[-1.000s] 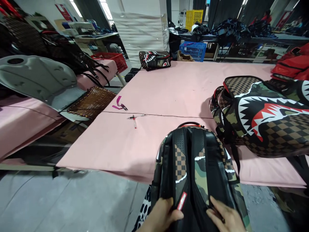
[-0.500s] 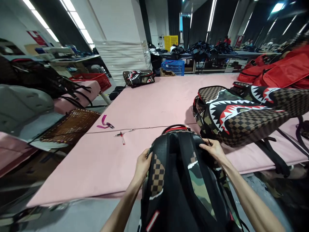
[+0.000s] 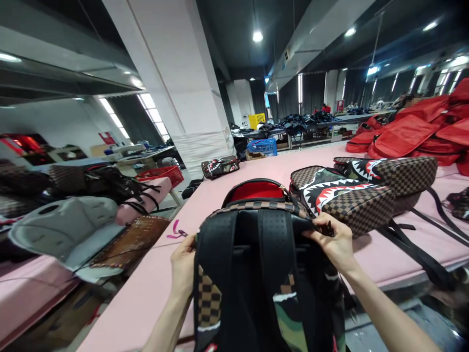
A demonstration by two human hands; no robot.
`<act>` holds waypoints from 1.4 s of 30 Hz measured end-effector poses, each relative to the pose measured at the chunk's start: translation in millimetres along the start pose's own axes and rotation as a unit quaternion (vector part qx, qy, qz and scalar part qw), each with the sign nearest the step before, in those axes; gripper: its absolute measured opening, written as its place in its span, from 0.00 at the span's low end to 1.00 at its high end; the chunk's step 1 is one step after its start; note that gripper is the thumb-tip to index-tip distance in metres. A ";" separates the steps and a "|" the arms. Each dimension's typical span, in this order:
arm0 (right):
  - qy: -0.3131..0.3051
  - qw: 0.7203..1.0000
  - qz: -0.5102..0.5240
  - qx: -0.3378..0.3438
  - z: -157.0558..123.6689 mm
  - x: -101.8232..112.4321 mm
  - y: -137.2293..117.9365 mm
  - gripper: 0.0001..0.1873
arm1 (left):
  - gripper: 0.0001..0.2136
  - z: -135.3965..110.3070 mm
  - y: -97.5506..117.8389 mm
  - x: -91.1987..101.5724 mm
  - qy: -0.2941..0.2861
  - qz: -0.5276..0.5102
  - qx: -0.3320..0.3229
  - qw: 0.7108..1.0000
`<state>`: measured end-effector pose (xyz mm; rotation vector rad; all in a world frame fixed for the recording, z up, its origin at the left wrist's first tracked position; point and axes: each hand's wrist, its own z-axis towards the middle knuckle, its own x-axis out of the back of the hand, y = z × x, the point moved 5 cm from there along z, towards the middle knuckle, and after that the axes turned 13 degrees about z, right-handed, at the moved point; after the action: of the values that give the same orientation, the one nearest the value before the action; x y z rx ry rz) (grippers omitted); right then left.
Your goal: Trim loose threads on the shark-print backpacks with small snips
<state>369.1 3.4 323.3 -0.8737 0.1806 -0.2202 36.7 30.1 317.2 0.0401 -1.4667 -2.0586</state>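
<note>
Two hands hold one backpack upright at the near edge of the pink table, strap side toward the wearer. The left hand clasps its upper left side, and the right hand is closed on its upper right corner. It looks steadied with its top open; shifting it would call for both grips kept firm. It has black padded straps, checker and camouflage panels, and red lining showing at the top
</note>
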 end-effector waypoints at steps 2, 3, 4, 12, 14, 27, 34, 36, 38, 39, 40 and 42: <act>0.012 1.000 0.010 -0.008 -4.1 7.4 9.8 0.09 | 0.17 0.3 -9.4 -5.6 -0.019 -0.022 0.020 0.999; 0.011 1.000 0.015 -0.008 -6.1 10.9 12.9 0.10 | 0.18 -0.1 -12.4 -7.1 -0.025 -0.028 0.027 0.999; 0.006 1.000 0.020 -0.004 -8.2 14.0 14.5 0.10 | 0.18 -0.8 -14.2 -7.8 -0.028 -0.033 0.029 0.999; 0.005 0.999 0.026 0.041 -18.2 23.2 7.8 0.09 | 0.15 -7.4 2.3 -6.3 0.011 -0.033 0.000 0.999; 0.022 0.997 0.037 0.071 -11.3 22.1 -4.6 0.09 | 0.14 -4.0 22.7 3.8 0.049 -0.048 -0.024 0.997; 0.146 0.975 0.105 -0.133 46.5 21.9 105.0 0.13 | 0.04 -14.0 56.9 -22.0 0.037 0.041 -0.148 0.987; 0.133 0.978 0.086 -0.135 57.6 5.5 97.5 0.13 | 0.04 4.7 44.8 -13.0 -0.017 0.000 -0.135 0.991; 0.130 0.979 0.079 -0.136 57.0 2.9 100.1 0.12 | 0.05 9.2 39.5 -8.8 -0.039 -0.019 -0.136 0.990; 0.130 0.979 0.073 -0.139 56.3 0.5 103.7 0.12 | 0.06 12.5 33.1 -5.5 -0.064 -0.038 -0.139 0.988; 0.129 0.979 0.073 -0.142 55.9 -1.0 105.0 0.12 | 0.06 13.6 30.1 -3.8 -0.075 -0.045 -0.141 0.986; 0.126 0.978 0.076 -0.144 55.6 -2.8 105.8 0.12 | 0.05 14.0 27.6 -2.0 -0.083 -0.048 -0.145 0.985; 0.122 0.977 0.088 -0.149 54.8 -6.7 105.8 0.13 | 0.04 12.7 25.5 2.4 -0.081 -0.029 -0.160 0.983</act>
<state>388.5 111.3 276.3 -1.1207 0.5288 -0.1360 41.8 34.4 345.1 -0.2211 -1.2196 -2.3677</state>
